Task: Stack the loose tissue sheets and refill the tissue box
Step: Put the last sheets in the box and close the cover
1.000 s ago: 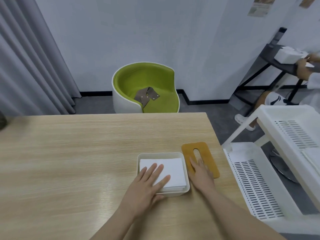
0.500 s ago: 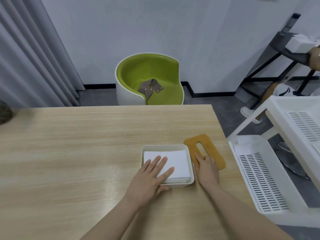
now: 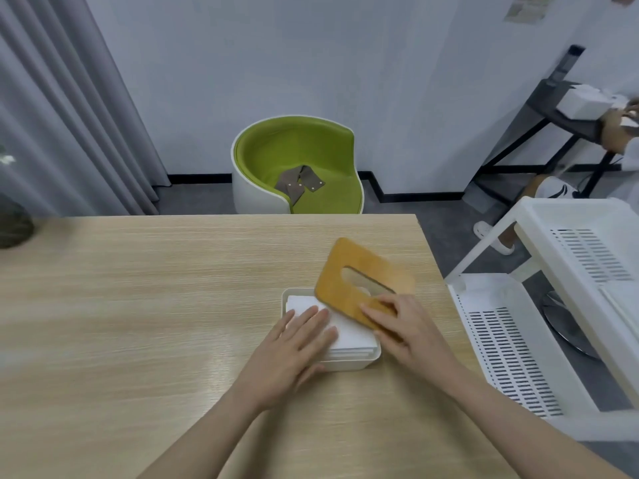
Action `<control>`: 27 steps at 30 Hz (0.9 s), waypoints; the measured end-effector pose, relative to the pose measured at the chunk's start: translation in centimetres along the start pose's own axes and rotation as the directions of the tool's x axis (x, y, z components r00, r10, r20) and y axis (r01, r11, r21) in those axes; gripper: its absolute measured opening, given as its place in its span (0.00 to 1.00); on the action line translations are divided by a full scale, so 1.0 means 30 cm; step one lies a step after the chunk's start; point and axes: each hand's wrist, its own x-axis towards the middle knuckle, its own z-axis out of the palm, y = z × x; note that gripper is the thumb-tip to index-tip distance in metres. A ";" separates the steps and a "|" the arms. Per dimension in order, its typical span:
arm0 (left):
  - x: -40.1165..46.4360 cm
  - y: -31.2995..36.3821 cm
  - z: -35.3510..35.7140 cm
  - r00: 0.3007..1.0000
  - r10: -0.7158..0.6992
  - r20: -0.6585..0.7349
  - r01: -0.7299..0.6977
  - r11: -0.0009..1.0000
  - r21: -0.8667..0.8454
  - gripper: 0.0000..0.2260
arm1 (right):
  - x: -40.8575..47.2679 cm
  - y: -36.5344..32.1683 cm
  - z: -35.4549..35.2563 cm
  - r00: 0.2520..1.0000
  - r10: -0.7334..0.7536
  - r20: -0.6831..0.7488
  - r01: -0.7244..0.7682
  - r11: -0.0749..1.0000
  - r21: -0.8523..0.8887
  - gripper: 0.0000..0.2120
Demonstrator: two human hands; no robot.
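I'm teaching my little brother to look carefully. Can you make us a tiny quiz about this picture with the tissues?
1. True or false: the wooden lid lies flat on the table.
2. Which hand presses flat on the tissue stack? A) left hand B) right hand
3. Fill in: the tissues sit inside a white ____.

Key
1. False; the right hand holds it tilted over the tissue box.
2. A.
3. Box.

Green chair [image 3: 297,167], white rack [image 3: 553,305], curtain [image 3: 69,108]
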 end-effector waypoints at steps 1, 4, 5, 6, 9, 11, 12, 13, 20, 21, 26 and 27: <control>-0.018 -0.001 -0.017 0.996 -0.005 -0.091 0.005 1.000 -0.009 0.19 | -0.004 -0.019 0.004 0.997 -0.055 0.053 0.057 0.998 -0.024 0.23; -0.057 -0.008 -0.056 0.951 -0.015 -0.309 0.021 1.000 0.013 0.11 | -0.012 -0.043 0.028 0.978 -0.124 0.165 0.136 0.989 -0.063 0.23; -0.060 -0.009 -0.062 0.941 -0.020 -0.339 0.031 0.999 0.026 0.09 | -0.013 -0.044 0.035 0.974 -0.135 0.183 0.149 0.987 -0.061 0.22; -0.059 -0.010 -0.068 0.935 -0.026 -0.354 0.041 0.999 0.034 0.08 | -0.013 -0.046 0.042 0.969 -0.148 0.198 0.164 0.984 -0.064 0.22; -0.034 -0.007 -0.081 0.948 -0.078 -0.308 0.088 0.996 0.021 0.10 | -0.007 -0.051 0.057 0.947 -0.182 0.264 0.216 0.971 -0.104 0.20; -0.009 -0.006 -0.074 0.980 -0.133 -0.146 0.137 0.990 0.016 0.16 | 0.003 -0.053 0.064 0.935 -0.195 0.296 0.240 0.963 -0.126 0.19; 0.004 -0.007 -0.066 0.987 -0.155 -0.044 0.156 0.987 0.024 0.20 | 0.008 -0.052 0.067 0.932 -0.197 0.305 0.246 0.960 -0.133 0.19; 0.015 -0.010 -0.055 0.985 -0.169 0.046 0.167 0.985 0.041 0.23 | 0.011 -0.051 0.068 0.930 -0.189 0.316 0.242 0.961 -0.135 0.19; 0.049 -0.016 0.000 0.927 -0.239 0.290 0.240 0.970 0.035 0.29 | 0.027 -0.057 0.081 0.911 -0.211 0.355 0.276 0.950 -0.144 0.20; 0.049 -0.020 0.003 0.931 -0.234 0.280 0.235 0.972 0.030 0.29 | 0.029 -0.060 0.088 0.910 -0.219 0.352 0.285 0.947 -0.146 0.21; 0.038 -0.033 0.017 0.951 -0.195 0.239 0.196 0.980 0.018 0.28 | 0.022 -0.050 0.090 0.920 -0.195 0.341 0.258 0.955 -0.149 0.19; 0.039 -0.033 0.019 0.952 -0.195 0.237 0.197 0.980 0.016 0.28 | 0.023 -0.047 0.089 0.930 -0.152 0.336 0.204 0.971 -0.125 0.20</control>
